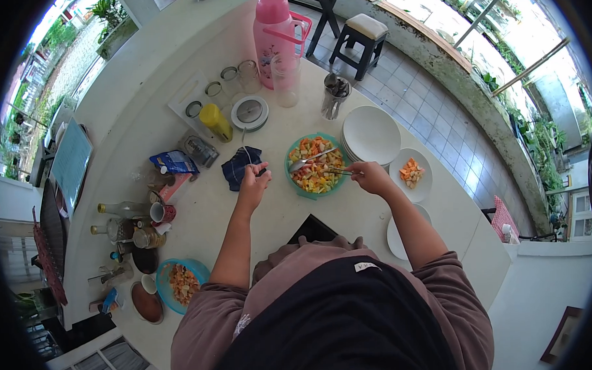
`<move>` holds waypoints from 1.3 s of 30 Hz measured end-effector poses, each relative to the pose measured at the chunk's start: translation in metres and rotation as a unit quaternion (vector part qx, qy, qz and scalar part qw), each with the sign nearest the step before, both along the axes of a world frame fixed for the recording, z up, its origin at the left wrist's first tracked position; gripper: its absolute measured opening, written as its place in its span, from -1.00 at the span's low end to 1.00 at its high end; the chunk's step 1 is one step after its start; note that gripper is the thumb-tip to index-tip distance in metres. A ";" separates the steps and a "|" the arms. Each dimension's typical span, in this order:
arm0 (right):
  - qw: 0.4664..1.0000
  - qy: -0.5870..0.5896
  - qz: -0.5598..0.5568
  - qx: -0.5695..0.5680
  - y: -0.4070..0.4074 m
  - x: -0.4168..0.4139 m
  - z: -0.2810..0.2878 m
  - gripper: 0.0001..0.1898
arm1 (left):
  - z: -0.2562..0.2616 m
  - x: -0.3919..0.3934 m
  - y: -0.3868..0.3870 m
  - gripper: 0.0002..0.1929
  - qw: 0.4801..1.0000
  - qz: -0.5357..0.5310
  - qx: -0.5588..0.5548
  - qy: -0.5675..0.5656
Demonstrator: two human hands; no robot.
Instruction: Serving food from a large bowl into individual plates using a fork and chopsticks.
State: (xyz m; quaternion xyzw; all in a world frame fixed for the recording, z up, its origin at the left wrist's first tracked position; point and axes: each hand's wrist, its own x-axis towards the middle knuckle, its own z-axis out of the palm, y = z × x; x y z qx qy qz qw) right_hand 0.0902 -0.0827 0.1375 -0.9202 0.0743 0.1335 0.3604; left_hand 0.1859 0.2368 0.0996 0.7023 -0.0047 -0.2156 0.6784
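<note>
My right hand (372, 177) grips the handle of a metal utensil (340, 170), whose far end rests among diced fruit or vegetables in a green bowl (317, 195). A metal spoon (309, 161) also lies in that bowl. My left hand (254, 182) is closed on a small dark object with a pale cord (246, 146), its kind unclear, beside a folded dark blue cloth (234, 168). Stacked white plates (371, 133) stand right of the bowl. Near my right hand, another white plate (422, 193) holds orange and pale diced pieces (411, 173).
A pink thermos (271, 44), glass jars (214, 92), a glass of cutlery (335, 95) and a yellow container (215, 122) stand at the back. Bottles (125, 209), a red mug (162, 213) and a blue bowl (169, 299) of cut pieces are at left. A white plate (398, 235) lies under my right forearm.
</note>
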 end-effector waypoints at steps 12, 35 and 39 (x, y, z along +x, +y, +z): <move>0.966 0.007 -0.254 -0.038 -0.097 -0.189 -0.036 -0.73 | -0.004 0.006 -0.045 -0.77 0.994 -0.104 0.019 -0.001; 0.910 0.142 -0.345 -0.183 -0.110 -0.247 -0.046 -0.75 | 0.016 -0.011 -0.084 -0.81 0.985 -0.171 0.008 -0.026; 0.914 0.153 -0.330 -0.180 -0.117 -0.247 -0.049 -0.76 | 0.020 -0.011 -0.070 -0.80 0.986 -0.154 0.047 -0.032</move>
